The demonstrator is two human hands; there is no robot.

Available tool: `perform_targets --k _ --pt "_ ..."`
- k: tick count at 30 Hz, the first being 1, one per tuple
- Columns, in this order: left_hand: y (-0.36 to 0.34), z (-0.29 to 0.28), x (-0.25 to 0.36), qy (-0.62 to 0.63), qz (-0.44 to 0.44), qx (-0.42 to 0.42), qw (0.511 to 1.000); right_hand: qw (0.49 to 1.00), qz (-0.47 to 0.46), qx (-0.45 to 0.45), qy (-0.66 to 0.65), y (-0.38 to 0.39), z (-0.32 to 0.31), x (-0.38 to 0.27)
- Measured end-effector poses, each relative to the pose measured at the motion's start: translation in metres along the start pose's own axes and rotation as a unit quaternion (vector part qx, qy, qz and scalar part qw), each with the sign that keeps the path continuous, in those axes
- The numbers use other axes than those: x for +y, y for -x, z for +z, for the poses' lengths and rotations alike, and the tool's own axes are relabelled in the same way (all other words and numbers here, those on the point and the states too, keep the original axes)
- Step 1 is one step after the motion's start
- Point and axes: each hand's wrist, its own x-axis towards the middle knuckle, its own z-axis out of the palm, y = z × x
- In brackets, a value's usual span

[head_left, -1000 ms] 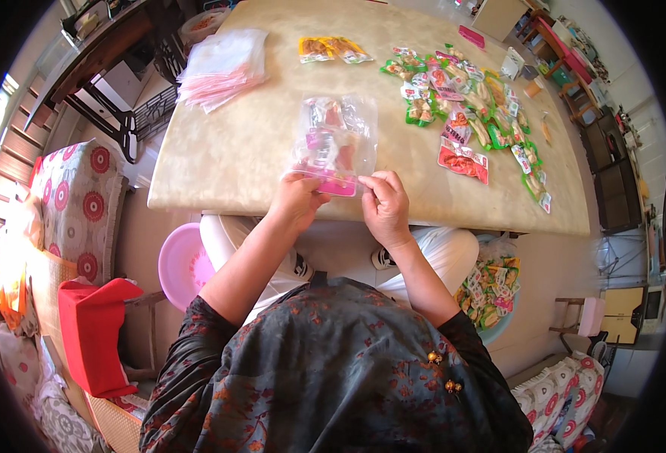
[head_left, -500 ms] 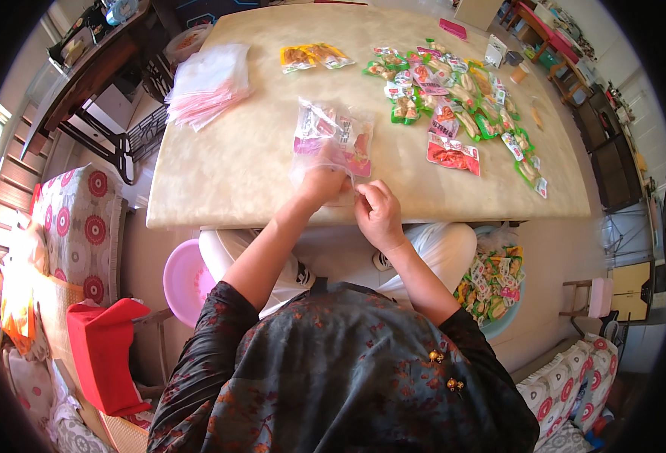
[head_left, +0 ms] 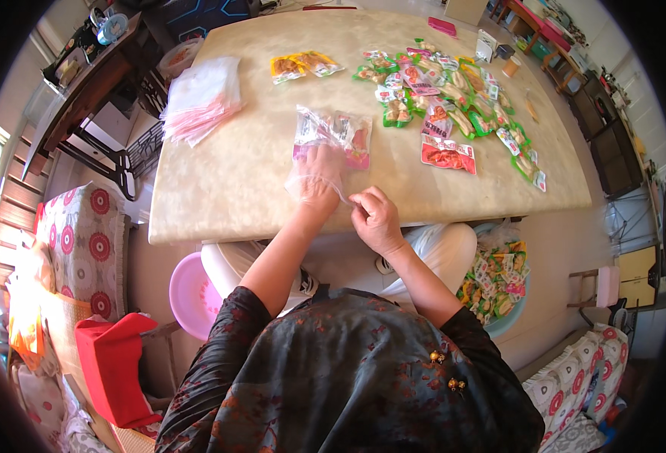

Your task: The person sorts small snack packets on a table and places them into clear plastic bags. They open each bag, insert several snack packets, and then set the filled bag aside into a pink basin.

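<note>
My left hand (head_left: 319, 177) reaches inside a clear plastic bag (head_left: 312, 121), its fingers stretched out toward the far end. The bag's mouth lies around my left wrist. At the right side of that mouth, my right hand (head_left: 376, 220) is closed, pinching the bag's edge between thumb and finger. Pink-and-clear snack packets (head_left: 360, 138) lie at the bag, partly behind my left fingers; whether they are inside or under it I cannot tell. To the right sits a red snack packet (head_left: 448, 155).
A stack of clear-and-pink bags (head_left: 204, 94) is at the table's left. Two yellow packets (head_left: 305, 66) lie farther back. Several green packets (head_left: 453, 94) are heaped at right. Below the table stand a basin of packets (head_left: 499, 283) and a pink basin (head_left: 192, 294).
My left hand has pushed forward, deeper into the bag, and its fingers have straightened. My right hand still pinches the bag's edge. The whole view has shifted slightly.
</note>
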Motion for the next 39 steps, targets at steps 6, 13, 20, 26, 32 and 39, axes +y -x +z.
perform_targets --k 6,13,20,26,32,39 --pt "-0.007 0.016 -0.026 -0.079 -0.002 -0.016 0.997 1.000 -0.002 -0.008 -0.006 0.001 0.001 0.002" --pt "-0.004 0.019 -0.035 -0.131 -0.047 -0.039 0.990 0.999 0.005 -0.020 -0.027 -0.005 0.007 0.000" --pt "0.020 0.000 -0.056 -0.108 0.001 -0.017 0.994 0.997 0.003 -0.075 -0.028 -0.017 0.011 -0.010" --pt "0.036 -0.121 -0.038 0.102 0.078 -0.281 0.951 0.995 -0.004 -0.096 -0.015 -0.019 0.015 -0.005" --pt "-0.056 -0.098 -0.091 0.303 -0.070 -0.003 0.950 0.995 -0.015 -0.094 0.008 -0.019 0.019 -0.005" --pt "-0.177 0.043 -0.160 0.658 -0.437 -0.096 0.606 0.994 -0.009 -0.109 0.016 -0.019 0.019 -0.010"
